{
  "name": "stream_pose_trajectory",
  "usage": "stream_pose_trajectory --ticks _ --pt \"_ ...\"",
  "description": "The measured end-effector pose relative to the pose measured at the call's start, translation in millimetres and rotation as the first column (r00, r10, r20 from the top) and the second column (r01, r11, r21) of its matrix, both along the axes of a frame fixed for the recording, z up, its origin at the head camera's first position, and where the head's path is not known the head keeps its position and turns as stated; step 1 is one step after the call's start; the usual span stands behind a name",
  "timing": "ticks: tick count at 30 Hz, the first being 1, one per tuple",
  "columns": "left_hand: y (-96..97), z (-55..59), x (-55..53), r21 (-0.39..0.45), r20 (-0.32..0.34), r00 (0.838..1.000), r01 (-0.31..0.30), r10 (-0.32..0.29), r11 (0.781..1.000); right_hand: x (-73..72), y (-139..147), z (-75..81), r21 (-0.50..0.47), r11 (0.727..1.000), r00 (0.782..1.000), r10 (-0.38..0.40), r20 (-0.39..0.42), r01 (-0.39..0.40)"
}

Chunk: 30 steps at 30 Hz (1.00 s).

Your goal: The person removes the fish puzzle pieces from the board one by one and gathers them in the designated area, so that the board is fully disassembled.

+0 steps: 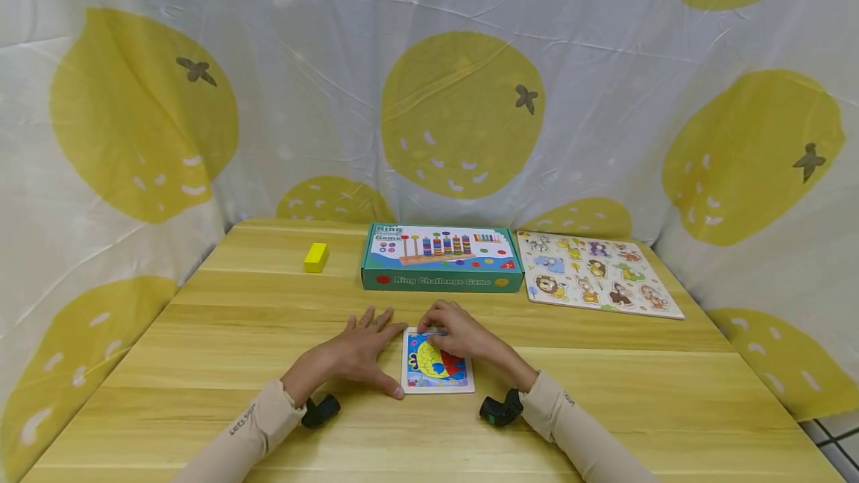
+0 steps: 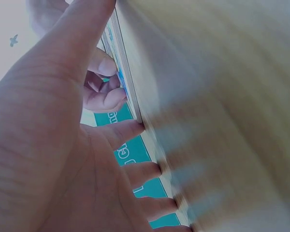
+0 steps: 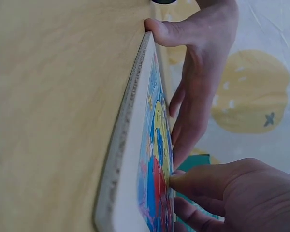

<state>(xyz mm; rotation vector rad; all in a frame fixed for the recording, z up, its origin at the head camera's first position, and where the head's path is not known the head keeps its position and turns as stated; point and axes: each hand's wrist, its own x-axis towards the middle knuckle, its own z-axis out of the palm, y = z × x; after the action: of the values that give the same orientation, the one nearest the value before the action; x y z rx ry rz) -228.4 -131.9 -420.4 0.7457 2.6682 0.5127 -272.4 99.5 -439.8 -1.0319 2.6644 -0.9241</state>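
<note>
A small fish jigsaw puzzle (image 1: pixel 438 382) lies flat on the table, its yellow and red fish on a blue ground inside a pale wooden frame. My left hand (image 1: pixel 359 354) spreads its fingers along the left side, thumb at the near corner and index finger at the far corner. Over the far part of the puzzle bends my right hand (image 1: pixel 463 330), fingers curled and thumb tip on the picture. In the right wrist view the right thumb (image 3: pixel 198 181) meets the puzzle's face (image 3: pixel 157 183). Whether the fingers pinch a piece, I cannot tell.
Behind the puzzle stands a green Ring Challenge Game box (image 1: pixel 443 259). An animal peg board (image 1: pixel 600 274) lies to its right, and a yellow block (image 1: pixel 316 258) to its left. A lemon-print curtain (image 1: pixel 590 36) hangs around the wooden table (image 1: pixel 221 334).
</note>
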Motion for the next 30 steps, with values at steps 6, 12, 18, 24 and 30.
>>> stream_pose_trajectory --ticks 6,12,18,24,30 --pt "-1.0 -1.0 1.5 0.003 0.001 1.000 0.007 -0.007 1.000 1.5 -5.4 0.8 0.012 1.000 1.000 0.010 -0.007 -0.010" --pt "-1.0 -0.5 1.8 0.010 -0.002 1.000 0.007 -0.007 1.000 2.7 -6.2 4.2 0.026 1.000 1.000 -0.014 0.007 0.014" --pt "-0.1 1.5 1.9 0.010 0.005 1.000 0.006 -0.006 1.000 2.7 -3.8 5.6 0.009 1.000 1.000 -0.014 0.027 0.014" --pt "-0.3 1.3 1.3 -0.005 0.007 1.000 -0.004 0.004 1.000 1.4 -1.4 6.4 0.003 1.000 0.999 0.009 0.040 -0.009" --pt "-0.5 1.5 1.3 -0.008 0.006 1.000 -0.008 0.008 1.000 0.5 -0.4 7.0 0.006 1.000 0.999 0.017 0.038 -0.017"
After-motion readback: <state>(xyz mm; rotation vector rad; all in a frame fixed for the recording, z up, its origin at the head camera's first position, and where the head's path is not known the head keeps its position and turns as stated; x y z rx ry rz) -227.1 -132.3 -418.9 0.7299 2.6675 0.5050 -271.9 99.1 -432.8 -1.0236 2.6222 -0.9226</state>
